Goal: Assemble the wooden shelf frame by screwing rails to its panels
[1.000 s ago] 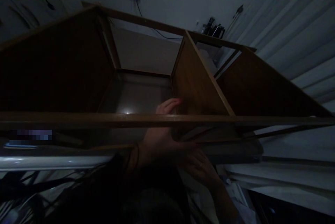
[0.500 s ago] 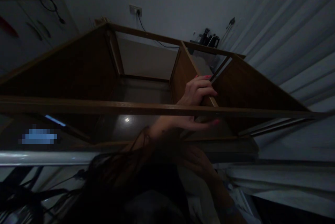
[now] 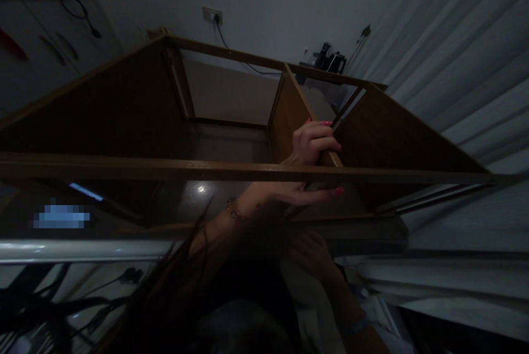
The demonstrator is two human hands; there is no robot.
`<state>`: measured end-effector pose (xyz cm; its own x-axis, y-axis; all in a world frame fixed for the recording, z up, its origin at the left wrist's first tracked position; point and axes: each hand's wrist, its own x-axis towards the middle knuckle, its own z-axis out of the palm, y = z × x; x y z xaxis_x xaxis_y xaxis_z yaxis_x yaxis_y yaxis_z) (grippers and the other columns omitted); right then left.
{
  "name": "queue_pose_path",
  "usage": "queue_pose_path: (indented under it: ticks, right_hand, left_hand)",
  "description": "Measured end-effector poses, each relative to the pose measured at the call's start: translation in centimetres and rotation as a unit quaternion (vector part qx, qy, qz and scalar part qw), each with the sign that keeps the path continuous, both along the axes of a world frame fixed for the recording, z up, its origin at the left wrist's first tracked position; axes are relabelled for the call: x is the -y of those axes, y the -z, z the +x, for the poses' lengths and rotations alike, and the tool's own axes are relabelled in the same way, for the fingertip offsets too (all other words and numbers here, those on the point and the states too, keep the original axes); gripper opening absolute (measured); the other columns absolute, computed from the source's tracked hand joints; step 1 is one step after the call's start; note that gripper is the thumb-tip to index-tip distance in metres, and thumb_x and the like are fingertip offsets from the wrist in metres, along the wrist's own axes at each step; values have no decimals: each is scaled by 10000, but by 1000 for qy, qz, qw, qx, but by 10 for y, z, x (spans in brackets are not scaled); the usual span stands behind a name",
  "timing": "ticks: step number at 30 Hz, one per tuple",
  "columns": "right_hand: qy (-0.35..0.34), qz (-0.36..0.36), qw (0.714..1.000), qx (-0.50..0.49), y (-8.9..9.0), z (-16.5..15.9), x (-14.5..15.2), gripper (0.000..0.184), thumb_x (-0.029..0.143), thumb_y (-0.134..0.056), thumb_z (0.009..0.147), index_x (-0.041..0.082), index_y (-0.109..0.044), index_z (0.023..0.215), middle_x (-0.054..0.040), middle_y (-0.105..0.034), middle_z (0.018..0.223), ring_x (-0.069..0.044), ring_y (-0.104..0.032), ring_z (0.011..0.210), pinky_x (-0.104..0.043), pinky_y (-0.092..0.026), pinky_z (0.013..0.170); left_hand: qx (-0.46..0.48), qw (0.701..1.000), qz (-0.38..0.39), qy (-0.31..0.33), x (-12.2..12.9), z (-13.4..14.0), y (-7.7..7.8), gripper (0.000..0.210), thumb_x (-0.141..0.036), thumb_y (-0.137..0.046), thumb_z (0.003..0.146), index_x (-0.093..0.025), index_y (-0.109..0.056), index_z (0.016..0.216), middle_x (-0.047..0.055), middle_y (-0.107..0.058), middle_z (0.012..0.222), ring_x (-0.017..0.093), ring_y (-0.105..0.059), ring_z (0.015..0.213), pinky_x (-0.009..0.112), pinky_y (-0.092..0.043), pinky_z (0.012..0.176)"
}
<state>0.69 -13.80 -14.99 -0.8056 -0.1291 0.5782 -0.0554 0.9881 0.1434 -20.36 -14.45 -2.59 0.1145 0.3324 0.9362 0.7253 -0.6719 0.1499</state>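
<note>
A wooden cabinet frame without a top spreads before me, its front rail crossing the view. My left hand, with red nails and a bracelet at the wrist, reaches under that rail. Its fingers wrap over the edge of the upright wooden divider panel, and the thumb shows below the rail. Low down, in deep shade close to my body, is my right hand. Its fingers look bent near the frame's lower front edge; whether they grip anything is too dark to make out.
A wall socket with a plugged-in cable is behind the frame. Dark kitchen appliances stand past the back right corner. Pale curtains hang on the right. A metal bar and black cables lie at lower left.
My left hand keeps its hold on the divider, while its forearm shows more clearly, bracelet included. My right hand has shifted slightly. The frame stays put.
</note>
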Motion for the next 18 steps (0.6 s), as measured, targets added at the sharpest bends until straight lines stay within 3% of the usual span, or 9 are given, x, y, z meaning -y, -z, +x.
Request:
queue_pose_path:
  ticks: [5, 8, 13, 18]
  right_hand:
    - [38, -98, 989, 102, 13, 2, -4, 112, 279, -548, 961, 238, -648, 929, -17, -680, 897, -160, -574, 856, -321, -421, 792]
    - [47, -151, 975, 156, 16, 2, -6, 156, 321, -610, 929, 250, -644, 1064, -41, -674, 1030, -183, -576, 954, -342, -422, 864]
    - [5, -154, 968, 197, 15, 1, -10, 146, 332, -556, 960, 288, -658, 1056, -16, -669, 1051, -174, -570, 988, -329, -428, 909]
    - [-22, -143, 974, 173, 10, 0, -11, 140, 298, -552, 963, 303, -670, 1038, -5, -676, 1020, -162, -576, 971, -325, -435, 906]
  left_hand:
    - [19, 999, 14, 26, -2, 1, 0, 575, -519, -641, 779, -208, -412, 1205, 134, -499, 1156, 299, -448, 1235, 528, -360, 1113]
    - [25, 998, 40, 39, -5, 1, 1, 596, -542, -657, 765, -199, -421, 1191, 144, -488, 1131, 305, -441, 1203, 552, -384, 1083]
    - [30, 998, 35, 38, -6, 2, 1, 576, -569, -635, 786, -216, -419, 1186, 134, -498, 1115, 299, -440, 1207, 543, -385, 1093]
    - [35, 999, 25, 23, -4, 3, 1, 504, -570, -545, 846, -246, -399, 1203, 108, -503, 1151, 287, -466, 1213, 561, -371, 1098]
